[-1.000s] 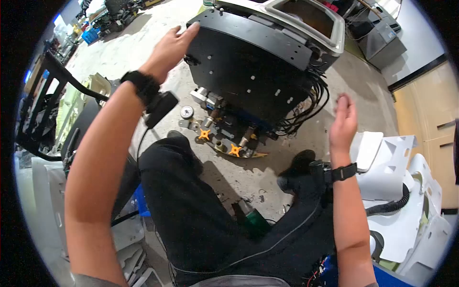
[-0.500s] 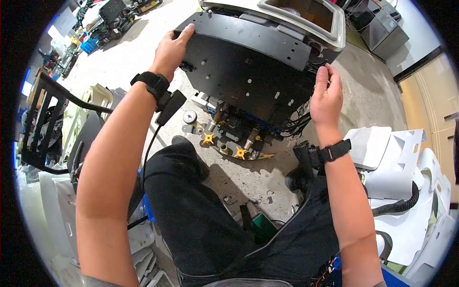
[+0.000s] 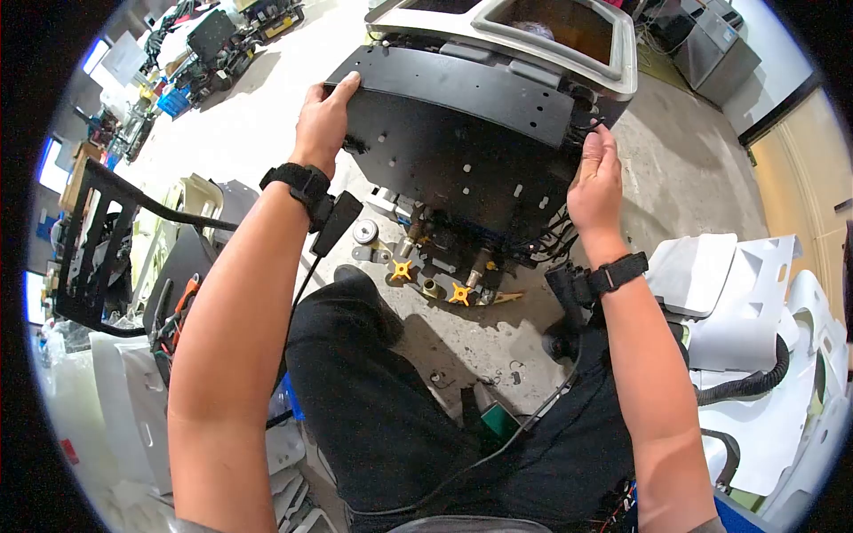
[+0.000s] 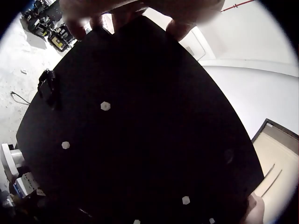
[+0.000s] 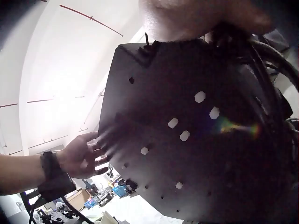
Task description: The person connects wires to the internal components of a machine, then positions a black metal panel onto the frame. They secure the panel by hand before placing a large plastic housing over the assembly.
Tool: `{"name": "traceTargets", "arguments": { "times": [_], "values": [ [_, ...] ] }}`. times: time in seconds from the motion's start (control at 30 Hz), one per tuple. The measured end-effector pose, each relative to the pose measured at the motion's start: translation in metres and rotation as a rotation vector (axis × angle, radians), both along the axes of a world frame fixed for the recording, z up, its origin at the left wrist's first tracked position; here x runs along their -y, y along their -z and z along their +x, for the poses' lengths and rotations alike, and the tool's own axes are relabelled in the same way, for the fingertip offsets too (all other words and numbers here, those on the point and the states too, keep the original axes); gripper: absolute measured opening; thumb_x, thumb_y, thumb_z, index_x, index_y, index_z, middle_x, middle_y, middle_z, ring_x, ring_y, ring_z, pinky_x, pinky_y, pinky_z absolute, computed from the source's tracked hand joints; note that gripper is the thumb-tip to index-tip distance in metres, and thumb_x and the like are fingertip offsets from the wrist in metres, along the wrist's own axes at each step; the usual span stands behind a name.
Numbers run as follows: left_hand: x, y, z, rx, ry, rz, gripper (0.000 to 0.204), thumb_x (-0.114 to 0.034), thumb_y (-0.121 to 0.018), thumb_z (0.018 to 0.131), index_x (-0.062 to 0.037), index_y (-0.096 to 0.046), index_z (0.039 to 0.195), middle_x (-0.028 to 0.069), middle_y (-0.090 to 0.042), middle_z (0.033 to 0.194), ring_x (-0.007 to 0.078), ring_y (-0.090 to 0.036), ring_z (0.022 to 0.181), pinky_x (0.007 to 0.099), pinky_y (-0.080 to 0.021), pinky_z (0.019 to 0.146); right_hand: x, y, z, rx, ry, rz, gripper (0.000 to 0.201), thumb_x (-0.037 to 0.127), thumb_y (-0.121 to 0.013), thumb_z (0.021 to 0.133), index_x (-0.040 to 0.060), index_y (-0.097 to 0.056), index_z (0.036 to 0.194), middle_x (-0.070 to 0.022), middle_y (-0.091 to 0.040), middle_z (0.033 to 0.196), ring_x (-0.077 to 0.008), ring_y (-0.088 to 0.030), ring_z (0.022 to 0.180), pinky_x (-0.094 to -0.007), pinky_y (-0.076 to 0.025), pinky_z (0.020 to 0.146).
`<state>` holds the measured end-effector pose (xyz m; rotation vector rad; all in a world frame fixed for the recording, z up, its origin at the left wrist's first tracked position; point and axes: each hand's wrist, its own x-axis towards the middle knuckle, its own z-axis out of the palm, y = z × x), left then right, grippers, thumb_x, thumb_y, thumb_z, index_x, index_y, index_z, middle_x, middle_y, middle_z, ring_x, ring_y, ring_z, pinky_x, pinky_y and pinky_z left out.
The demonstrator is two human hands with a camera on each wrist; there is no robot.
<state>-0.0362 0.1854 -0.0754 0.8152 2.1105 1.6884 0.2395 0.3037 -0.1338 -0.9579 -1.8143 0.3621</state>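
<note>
A black metal panel with white hexagonal studs is on the front of a machine. My left hand grips the panel's left corner, its thumb on the top edge; the right wrist view shows this hand with fingers spread at the edge. At the opposite edge, beside black cables, my right hand holds the panel; its fingertips are partly hidden. Below the panel are brass fittings and two yellow star-shaped knobs.
White plastic covers with a black corrugated hose lie at the right. A black slatted frame stands at the left. A green object is on the floor between the person's legs.
My right hand has come in from the right to the panel's right edge. My left hand remains at the left corner. The panel sits slightly lower in the head view.
</note>
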Motion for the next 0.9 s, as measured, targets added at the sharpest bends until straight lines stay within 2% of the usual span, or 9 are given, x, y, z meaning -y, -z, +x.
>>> {"name": "traceTargets", "arguments": {
  "times": [0.2, 0.3, 0.37, 0.4, 0.53, 0.6, 0.77, 0.83, 0.9],
  "values": [
    [0.001, 0.000, -0.001, 0.053, 0.061, -0.006, 0.055, -0.044, -0.058, 0.081, -0.0003, -0.049, 0.114, 0.0126, -0.050, 0.111, 0.0213, -0.043, 0.107, 0.0339, -0.027, 0.096, -0.010, 0.002, 0.002, 0.002, -0.036, -0.046, 0.041, 0.031, -0.035, 0.096, -0.0021, -0.048, 0.116, -0.0230, -0.056, 0.105, -0.0367, -0.052, 0.099, -0.0397, -0.041, 0.086],
    [0.002, 0.001, -0.002, 0.079, 0.074, 0.007, 0.053, -0.042, -0.058, 0.081, -0.0003, -0.050, 0.112, 0.0115, -0.052, 0.108, 0.0204, -0.044, 0.104, 0.0322, -0.029, 0.094, -0.007, -0.007, 0.001, 0.022, -0.053, -0.099, 0.040, 0.031, -0.035, 0.096, -0.0003, -0.048, 0.117, -0.0215, -0.058, 0.103, -0.0337, -0.055, 0.094, -0.0371, -0.042, 0.083],
    [0.002, 0.001, -0.004, 0.070, 0.059, -0.009, 0.053, -0.042, -0.058, 0.082, 0.0005, -0.050, 0.111, 0.0106, -0.054, 0.104, 0.0193, -0.045, 0.101, 0.0314, -0.032, 0.091, -0.001, -0.021, -0.002, -0.027, -0.081, -0.412, 0.040, 0.032, -0.035, 0.096, 0.0014, -0.047, 0.118, -0.0193, -0.058, 0.103, -0.0298, -0.056, 0.092, -0.0343, -0.043, 0.081],
    [0.003, -0.001, -0.003, 0.056, 0.052, -0.023, 0.054, -0.043, -0.058, 0.082, 0.0011, -0.050, 0.112, 0.0109, -0.054, 0.104, 0.0193, -0.046, 0.101, 0.0314, -0.033, 0.090, -0.021, 0.003, 0.001, -0.031, -0.105, -0.111, 0.039, 0.032, -0.035, 0.096, 0.0038, -0.047, 0.120, -0.0169, -0.059, 0.098, -0.0264, -0.057, 0.086, -0.0320, -0.043, 0.079],
    [0.000, -0.001, -0.007, 0.008, 0.041, -0.060, 0.058, -0.045, -0.059, 0.081, 0.0033, -0.049, 0.112, 0.0128, -0.054, 0.103, 0.0204, -0.048, 0.097, 0.0305, -0.037, 0.086, -0.026, -0.005, 0.000, 0.007, -0.100, -0.145, 0.040, 0.033, -0.033, 0.097, 0.0052, -0.047, 0.121, -0.0166, -0.060, 0.097, -0.0255, -0.057, 0.086, -0.0320, -0.043, 0.079],
    [-0.002, -0.001, -0.008, -0.035, -0.004, -0.097, 0.057, -0.044, -0.060, 0.081, 0.0036, -0.050, 0.110, 0.0128, -0.055, 0.101, 0.0201, -0.050, 0.093, 0.0298, -0.039, 0.082, -0.028, -0.015, -0.002, 0.079, -0.124, -0.176, 0.043, 0.035, -0.029, 0.098, 0.0057, -0.047, 0.123, -0.0108, -0.056, 0.111, -0.0182, -0.054, 0.097, -0.0260, -0.038, 0.087],
    [-0.009, 0.003, -0.008, 0.021, -0.037, -0.091, 0.059, -0.044, -0.065, 0.074, 0.0005, -0.053, 0.111, 0.0183, -0.060, 0.104, 0.0295, -0.055, 0.101, 0.0353, -0.041, 0.087, -0.055, -0.008, -0.004, 0.039, -0.150, -0.095, 0.043, 0.037, -0.032, 0.096, 0.0050, -0.049, 0.119, -0.0196, -0.059, 0.103, -0.0286, -0.056, 0.098, -0.0315, -0.040, 0.085],
    [-0.014, 0.009, -0.007, -0.061, -0.068, -0.086, 0.052, -0.041, -0.063, 0.079, 0.0016, -0.052, 0.106, 0.0079, -0.057, 0.092, 0.0156, -0.051, 0.084, 0.0276, -0.040, 0.076, -0.070, -0.001, -0.003, 0.007, -0.157, -0.095, 0.044, 0.037, -0.033, 0.096, 0.0045, -0.051, 0.118, -0.0200, -0.059, 0.103, -0.0298, -0.056, 0.099, -0.0321, -0.040, 0.087],
    [-0.016, 0.011, -0.008, -0.022, -0.047, -0.054, 0.051, -0.039, -0.063, 0.081, 0.0022, -0.052, 0.108, 0.0077, -0.057, 0.093, 0.0154, -0.051, 0.086, 0.0278, -0.040, 0.076, -0.082, 0.006, -0.001, 0.064, -0.149, -0.067, 0.045, 0.039, -0.034, 0.095, 0.0032, -0.052, 0.115, -0.0207, -0.059, 0.105, -0.0319, -0.055, 0.102, -0.0335, -0.039, 0.089]
  ]
}}
